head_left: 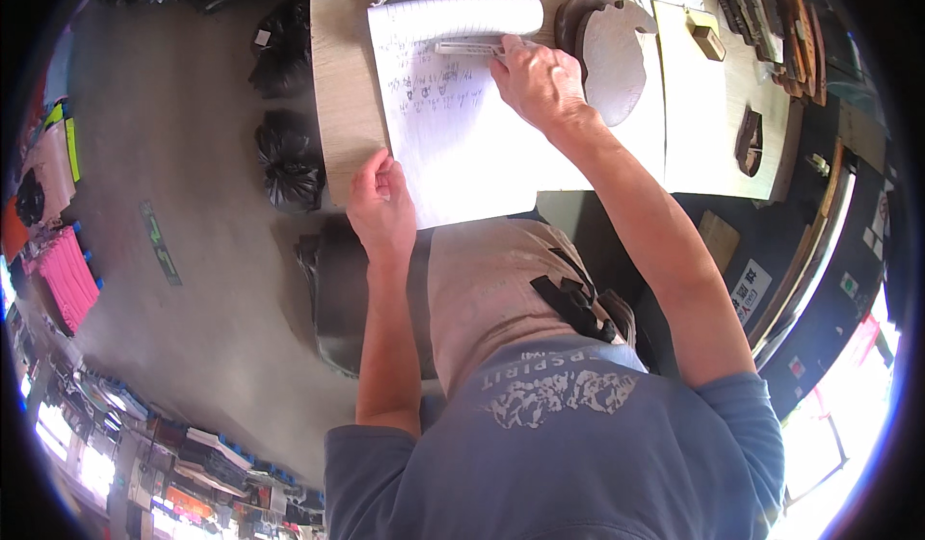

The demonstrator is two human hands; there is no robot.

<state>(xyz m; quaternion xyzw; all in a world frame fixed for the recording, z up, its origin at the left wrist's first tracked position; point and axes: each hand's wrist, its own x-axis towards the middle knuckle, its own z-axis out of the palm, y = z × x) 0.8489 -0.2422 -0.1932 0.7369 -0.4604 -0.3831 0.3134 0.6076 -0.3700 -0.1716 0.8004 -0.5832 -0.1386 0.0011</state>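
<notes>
A large white sheet with handwritten marks lies on the wooden table, its far end curled over into a roll. My right hand is over the sheet's far part, closed on a slim whitish tool that points left, just below the roll; its exact kind is hard to make out. At the sheet's near left edge is my left hand, its fingers curled in and nothing visible in them. Right beside my right hand is a stack of rounded, notched flat pieces, pale on top and brown behind.
A small tan block and a dark oval piece lie on the table's right side. Brown strips or boards are bunched at the far right. Black plastic bags stand on the floor along the table's left edge.
</notes>
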